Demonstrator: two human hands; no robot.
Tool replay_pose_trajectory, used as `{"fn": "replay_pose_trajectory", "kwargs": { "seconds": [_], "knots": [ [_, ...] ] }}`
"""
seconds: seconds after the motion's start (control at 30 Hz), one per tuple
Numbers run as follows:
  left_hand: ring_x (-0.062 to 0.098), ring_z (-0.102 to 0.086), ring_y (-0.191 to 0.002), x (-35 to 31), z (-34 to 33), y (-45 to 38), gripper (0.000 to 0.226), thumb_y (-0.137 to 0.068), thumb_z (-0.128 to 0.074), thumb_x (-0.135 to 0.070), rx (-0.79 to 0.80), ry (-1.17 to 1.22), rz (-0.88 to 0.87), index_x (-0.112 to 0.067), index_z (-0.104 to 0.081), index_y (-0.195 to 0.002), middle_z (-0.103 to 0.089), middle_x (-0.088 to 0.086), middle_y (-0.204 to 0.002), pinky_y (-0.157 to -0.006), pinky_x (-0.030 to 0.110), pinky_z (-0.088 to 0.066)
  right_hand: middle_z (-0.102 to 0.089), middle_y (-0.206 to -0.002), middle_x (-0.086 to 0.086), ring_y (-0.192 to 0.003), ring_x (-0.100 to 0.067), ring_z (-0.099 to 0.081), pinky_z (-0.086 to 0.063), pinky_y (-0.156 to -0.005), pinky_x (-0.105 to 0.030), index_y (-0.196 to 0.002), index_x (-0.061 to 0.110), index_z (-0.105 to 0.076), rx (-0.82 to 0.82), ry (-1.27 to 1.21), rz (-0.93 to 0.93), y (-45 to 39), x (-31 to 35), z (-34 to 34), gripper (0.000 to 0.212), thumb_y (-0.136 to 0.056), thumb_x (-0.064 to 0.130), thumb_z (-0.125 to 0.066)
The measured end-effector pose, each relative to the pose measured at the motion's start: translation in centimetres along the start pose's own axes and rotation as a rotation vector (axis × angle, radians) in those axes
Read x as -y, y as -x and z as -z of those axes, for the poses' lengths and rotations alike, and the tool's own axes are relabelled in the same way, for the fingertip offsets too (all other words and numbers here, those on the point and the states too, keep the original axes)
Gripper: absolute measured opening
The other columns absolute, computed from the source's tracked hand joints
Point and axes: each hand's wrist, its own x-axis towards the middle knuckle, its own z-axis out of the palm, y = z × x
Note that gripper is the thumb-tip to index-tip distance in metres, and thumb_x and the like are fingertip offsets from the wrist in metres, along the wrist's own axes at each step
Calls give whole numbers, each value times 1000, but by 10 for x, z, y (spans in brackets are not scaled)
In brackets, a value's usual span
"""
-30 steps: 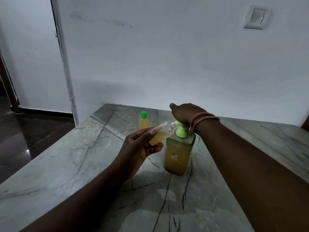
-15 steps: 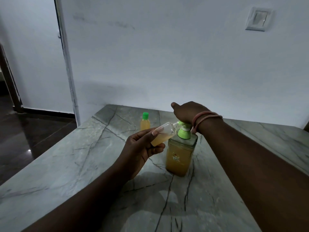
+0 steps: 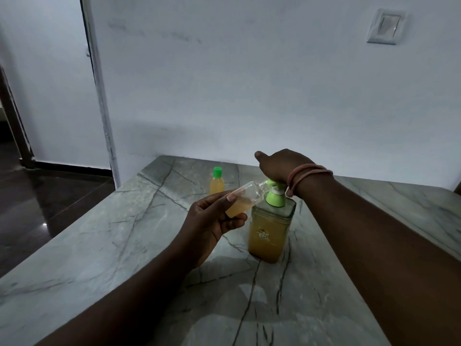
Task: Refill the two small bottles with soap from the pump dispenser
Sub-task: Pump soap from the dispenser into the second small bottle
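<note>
A square pump dispenser (image 3: 270,231) of amber soap with a green pump collar stands on the grey marble table (image 3: 124,245). My right hand (image 3: 282,167) rests palm-down on the pump head, hiding most of it. My left hand (image 3: 212,221) holds a small clear uncapped bottle (image 3: 243,202), tilted, its mouth against the green nozzle; it is about half full of amber soap. A second small bottle (image 3: 217,184), full and shut with a green cap, stands upright farther back on the left.
A white wall runs right behind the table, with a light switch (image 3: 385,26) high on the right. The table's left edge drops to a dark glossy floor (image 3: 45,196). A door frame (image 3: 99,96) stands at the left.
Both hands, the tilted bottle and the dispenser keep the same arrangement. Only the camera has shifted slightly, moving the scene a little to the right in the frame.
</note>
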Motion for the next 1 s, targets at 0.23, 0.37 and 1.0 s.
{"fn": "replay_pose_trajectory", "kwargs": {
  "seconds": [0.23, 0.37, 1.0],
  "knots": [
    [22, -70, -81, 4, 2, -4, 25, -90, -67, -26, 17, -11, -2, -13, -78, -108, -76, 6, -98, -70, 27, -58, -44, -144, -15, -128, -30, -44, -33, -101, -34, -136, 9, -50, 86, -8, 3, 4, 0, -4, 59, -100, 47, -21],
    [21, -70, -81, 1, 0, -2, 26, -85, -69, -29, 16, -18, -6, -16, -79, -105, -76, 5, -97, -70, 27, -58, -49, -140, -13, -122, -32, -51, -38, -101, -36, -134, 11, -52, 61, -5, 16, 5, 2, 0, 66, -94, 58, -27],
    [21, -70, -80, 1, 1, -2, 24, -88, -65, -26, 15, -20, 3, -16, -80, -104, -76, 5, -96, -70, 27, -58, -51, -138, -14, -122, -32, -50, -37, -101, -37, -132, 11, -53, 28, -19, 19, 3, 0, 0, 66, -94, 58, -26]
  ]
}}
